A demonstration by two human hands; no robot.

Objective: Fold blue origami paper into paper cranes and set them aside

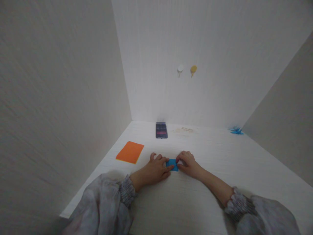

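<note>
Left hand (156, 169): part-open, fingertips on blue paper (173, 162) | Right hand (187, 163): fingers curled at its 3-o'clock edge, grip unclear | Dark object (161, 130), 11 o'clock: pixelated | White desk (210, 147) beneath | Wall (156, 65): 12 o'clock

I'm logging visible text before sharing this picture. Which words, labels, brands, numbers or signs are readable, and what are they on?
No text can be read.
Dark object by the back wall: blurred into coarse blocks; any lettering is unreadable.
Small blue paper at the hands: no marking visible.
Orange sheet: no marking visible.
White hook and yellow hook: no lettering visible.
</note>
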